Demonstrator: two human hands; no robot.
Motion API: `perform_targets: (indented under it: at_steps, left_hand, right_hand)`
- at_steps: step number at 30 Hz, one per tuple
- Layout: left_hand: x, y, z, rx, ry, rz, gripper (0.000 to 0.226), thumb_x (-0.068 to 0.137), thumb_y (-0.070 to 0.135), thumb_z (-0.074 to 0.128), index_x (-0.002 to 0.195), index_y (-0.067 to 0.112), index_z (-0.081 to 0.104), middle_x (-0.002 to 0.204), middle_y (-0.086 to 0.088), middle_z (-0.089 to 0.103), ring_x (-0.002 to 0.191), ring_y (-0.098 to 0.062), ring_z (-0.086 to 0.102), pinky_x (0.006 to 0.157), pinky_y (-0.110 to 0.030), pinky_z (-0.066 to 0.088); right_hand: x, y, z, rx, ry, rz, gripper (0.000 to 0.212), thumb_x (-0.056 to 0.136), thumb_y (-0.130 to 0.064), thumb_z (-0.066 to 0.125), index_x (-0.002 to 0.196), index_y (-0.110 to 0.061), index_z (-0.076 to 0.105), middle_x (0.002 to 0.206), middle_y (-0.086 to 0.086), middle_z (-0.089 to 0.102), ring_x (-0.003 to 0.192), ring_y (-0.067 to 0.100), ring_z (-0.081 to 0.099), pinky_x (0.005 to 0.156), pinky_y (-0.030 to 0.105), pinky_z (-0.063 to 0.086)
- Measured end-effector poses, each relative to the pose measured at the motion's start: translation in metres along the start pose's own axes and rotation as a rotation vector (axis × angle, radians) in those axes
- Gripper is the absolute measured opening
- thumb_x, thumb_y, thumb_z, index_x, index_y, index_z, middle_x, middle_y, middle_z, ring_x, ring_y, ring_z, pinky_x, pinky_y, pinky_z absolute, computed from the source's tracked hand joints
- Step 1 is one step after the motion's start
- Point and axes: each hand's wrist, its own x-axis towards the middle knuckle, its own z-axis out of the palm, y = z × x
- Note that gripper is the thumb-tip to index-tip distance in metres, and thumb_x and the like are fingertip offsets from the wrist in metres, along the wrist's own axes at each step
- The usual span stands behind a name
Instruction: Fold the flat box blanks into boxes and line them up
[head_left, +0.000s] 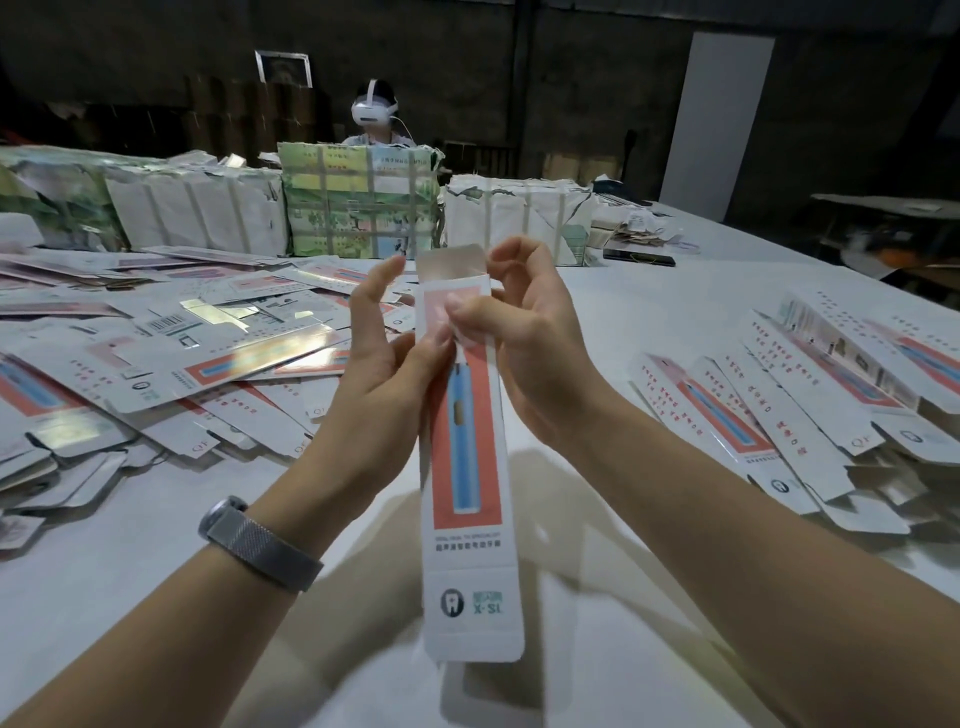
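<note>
Table (649, 322) is white. Blanks (171, 358) lie in loose pile at 9 o'clock, boxes (810, 400) in row at 3. Box (462, 467) is at center, above table, top flap up. L hand (387, 358) and R hand (511, 332) pinch its upper part. Watch (260, 543) on L wrist.

A long box (467, 467) is held above the table (649, 322), centred between the two hands — the left hand (379, 358) at its left edge, the right hand (514, 332) at its upper right. A heap of flat blanks (171, 353) lies to the left, a row of folded boxes (810, 395) to the right. Behind them stand wrapped bundles (358, 202) — a person with a headset (373, 111) sits beyond those.
</note>
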Motion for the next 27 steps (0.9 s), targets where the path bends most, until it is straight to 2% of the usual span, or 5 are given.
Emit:
perform_targets:
  at_steps: [4,7,13,18,27]
  left_hand:
    - [0.000,-0.001,0.000,-0.019,-0.009,-0.012,0.042,0.105,0.023,0.047,0.129,0.053,0.030,0.070,-0.004,0.070,0.063,-0.019,0.070,0.059,-0.027,0.058]
    - [0.000,-0.004,0.000,0.028,0.003,-0.011,0.038,0.105,0.022,0.048,0.134,0.043,0.035,0.071,-0.002,0.068,0.063,-0.016,0.068,0.060,-0.027,0.058]
    - [-0.001,0.000,0.004,0.085,-0.035,0.040,0.040,0.094,0.032,0.056,0.130,0.044,0.043,0.098,-0.037,0.056,0.072,-0.028,0.063,0.070,-0.049,0.057]
    - [-0.001,-0.004,0.002,0.046,-0.067,0.050,0.039,0.098,0.026,0.055,0.132,0.042,0.044,0.092,-0.023,0.063,0.069,-0.019,0.067,0.062,-0.029,0.057]
    - [-0.003,0.001,0.001,0.083,-0.132,0.065,0.043,0.098,0.030,0.053,0.137,0.041,0.040,0.086,-0.005,0.069,0.067,-0.015,0.069,0.060,-0.023,0.056]
  right_hand:
    - [0.001,-0.002,-0.002,0.071,-0.040,0.053,0.034,0.069,-0.002,0.068,0.096,-0.016,0.052,0.091,0.006,0.056,0.087,0.024,0.056,0.079,0.035,0.048]
    - [0.003,-0.009,-0.005,0.032,-0.063,0.121,0.012,0.076,-0.017,0.068,0.081,-0.017,0.058,0.083,0.006,0.059,0.078,0.019,0.057,0.072,0.029,0.048]
    - [0.011,-0.021,-0.018,-0.035,-0.180,0.263,0.012,0.091,-0.015,0.063,0.080,-0.020,0.067,0.082,-0.002,0.070,0.085,0.015,0.064,0.079,0.032,0.052]
    - [0.010,-0.028,-0.021,-0.149,-0.203,0.238,0.009,0.089,-0.006,0.066,0.087,-0.011,0.074,0.076,0.002,0.068,0.074,0.014,0.062,0.073,0.027,0.054]
    - [0.010,-0.031,-0.020,-0.257,-0.097,0.137,0.007,0.088,-0.005,0.067,0.081,-0.005,0.069,0.069,0.006,0.063,0.060,0.014,0.060,0.054,0.024,0.051]
